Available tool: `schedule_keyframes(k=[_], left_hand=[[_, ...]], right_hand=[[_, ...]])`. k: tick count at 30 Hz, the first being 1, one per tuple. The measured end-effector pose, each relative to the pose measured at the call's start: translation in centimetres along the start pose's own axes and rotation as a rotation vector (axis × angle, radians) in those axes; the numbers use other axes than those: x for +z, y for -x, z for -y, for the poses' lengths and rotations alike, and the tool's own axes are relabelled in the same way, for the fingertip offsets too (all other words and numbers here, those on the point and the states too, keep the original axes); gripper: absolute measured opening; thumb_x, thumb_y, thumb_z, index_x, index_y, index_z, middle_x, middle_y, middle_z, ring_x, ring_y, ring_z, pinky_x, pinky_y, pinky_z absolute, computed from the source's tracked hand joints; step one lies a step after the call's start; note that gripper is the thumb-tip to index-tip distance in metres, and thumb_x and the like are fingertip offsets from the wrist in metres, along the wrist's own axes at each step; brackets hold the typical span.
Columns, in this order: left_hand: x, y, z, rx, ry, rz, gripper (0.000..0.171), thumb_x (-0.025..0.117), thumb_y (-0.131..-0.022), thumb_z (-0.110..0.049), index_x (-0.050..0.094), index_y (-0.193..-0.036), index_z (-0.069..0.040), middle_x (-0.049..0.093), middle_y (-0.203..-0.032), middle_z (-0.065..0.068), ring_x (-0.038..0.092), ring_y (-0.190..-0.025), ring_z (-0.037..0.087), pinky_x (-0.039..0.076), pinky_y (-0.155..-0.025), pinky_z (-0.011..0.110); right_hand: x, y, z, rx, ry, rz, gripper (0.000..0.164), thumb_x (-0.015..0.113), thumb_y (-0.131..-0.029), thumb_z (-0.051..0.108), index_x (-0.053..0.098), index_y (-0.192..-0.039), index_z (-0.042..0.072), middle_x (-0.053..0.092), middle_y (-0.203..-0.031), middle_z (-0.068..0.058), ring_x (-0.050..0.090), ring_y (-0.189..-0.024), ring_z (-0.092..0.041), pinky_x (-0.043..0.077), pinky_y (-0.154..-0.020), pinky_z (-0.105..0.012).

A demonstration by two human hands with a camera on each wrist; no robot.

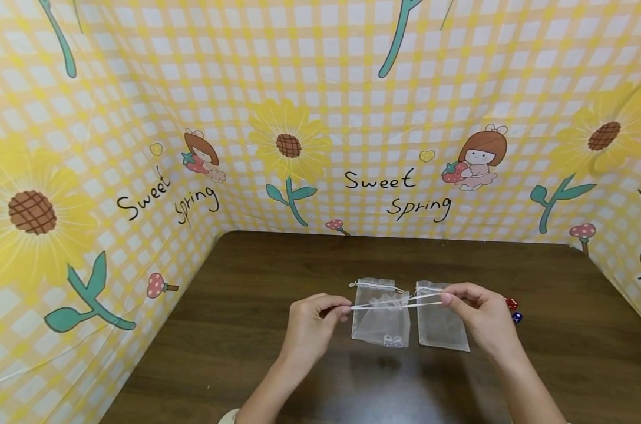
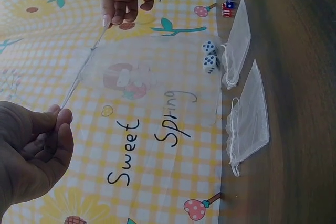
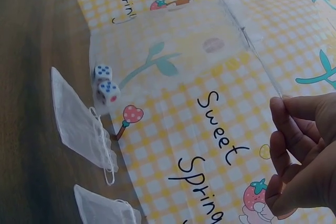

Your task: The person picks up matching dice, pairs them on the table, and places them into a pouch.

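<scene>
A sheer white drawstring pouch [image 2: 173, 59] hangs in the air between the two hands, its top gathered along the cord. Two white dice [image 2: 210, 56] with blue pips show through its bottom corner. My left hand [image 1: 312, 324] pinches one end of the drawstring between thumb and fingers. On the other side, my right hand [image 1: 482, 321] pinches the opposite end, and the cord [image 3: 260, 59] runs taut between them. Beneath and behind lie two more sheer pouches on the tabletop: one pouch [image 1: 368, 291] partly hidden by the hanging one, the other pouch [image 1: 439, 330] beside it.
Red dice [image 1: 511, 303] and blue dice [image 1: 517, 317] sit on the brown wooden table [image 1: 220, 330], just beyond the right hand. A yellow checked cloth [image 1: 363, 118] printed with flowers and lettering walls the table's back and sides.
</scene>
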State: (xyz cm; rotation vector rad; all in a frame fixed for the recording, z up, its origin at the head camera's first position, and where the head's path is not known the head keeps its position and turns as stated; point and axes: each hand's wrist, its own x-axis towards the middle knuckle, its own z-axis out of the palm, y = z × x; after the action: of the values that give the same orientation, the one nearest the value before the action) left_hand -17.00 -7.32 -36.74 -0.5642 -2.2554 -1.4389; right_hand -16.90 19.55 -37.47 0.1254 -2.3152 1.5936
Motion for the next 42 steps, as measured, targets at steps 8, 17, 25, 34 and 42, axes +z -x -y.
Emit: schedule_keyframes(k=[8,17,25,34,42], left_hand=[[-0.3,-0.1,0.1,-0.027,-0.012,-0.01,0.006,0.072,-0.075,0.002,0.072,-0.079,-0.003,0.066,-0.069,0.0,0.061,-0.059,0.007,0.051,-0.055,0.021],[-0.9,-0.2,0.6,0.005,-0.02,-0.055,0.007,0.072,-0.074,0.003,0.072,-0.077,-0.003,0.064,-0.067,-0.001,0.06,-0.058,0.01,0.051,-0.054,0.024],[-1.0,-0.1,0.6,-0.007,-0.019,-0.054,0.01,0.07,-0.076,0.005,0.069,-0.082,-0.002,0.063,-0.066,0.0,0.058,-0.058,0.008,0.049,-0.052,0.021],[-0.9,0.2,0.5,-0.01,-0.004,-0.075,0.017,0.067,-0.077,0.009,0.062,-0.089,-0.003,0.063,-0.066,0.0,0.056,-0.057,0.008,0.047,-0.051,0.021],[-1.3,0.1,0.4,0.01,-0.022,-0.094,0.016,0.068,-0.076,0.009,0.061,-0.084,-0.003,0.06,-0.065,-0.004,0.056,-0.057,0.007,0.048,-0.051,0.021]], right_hand=[[-0.1,-0.1,-0.2,-0.002,-0.055,-0.058,0.015,0.067,-0.085,0.007,0.065,-0.089,-0.007,0.065,-0.07,0.003,0.057,-0.069,-0.007,0.044,-0.06,-0.02],[-0.1,-0.1,-0.3,0.046,-0.106,-0.156,0.015,0.068,-0.084,0.008,0.065,-0.088,-0.006,0.062,-0.07,0.009,0.052,-0.068,-0.006,0.043,-0.058,-0.019],[0.2,-0.2,-0.5,0.091,-0.386,-0.206,0.001,0.067,-0.083,0.001,0.068,-0.083,0.002,0.063,-0.069,0.005,0.055,-0.07,-0.008,0.044,-0.064,-0.018],[1.3,-0.5,-0.3,0.123,-0.623,-0.331,0.015,0.061,-0.084,-0.007,0.069,-0.076,0.004,0.063,-0.065,0.001,0.054,-0.07,-0.01,0.041,-0.071,-0.02],[2.2,-0.8,-1.6,0.05,-0.816,-0.308,0.012,0.063,-0.084,-0.004,0.069,-0.078,0.004,0.064,-0.07,0.0,0.056,-0.07,-0.009,0.044,-0.07,-0.018]])
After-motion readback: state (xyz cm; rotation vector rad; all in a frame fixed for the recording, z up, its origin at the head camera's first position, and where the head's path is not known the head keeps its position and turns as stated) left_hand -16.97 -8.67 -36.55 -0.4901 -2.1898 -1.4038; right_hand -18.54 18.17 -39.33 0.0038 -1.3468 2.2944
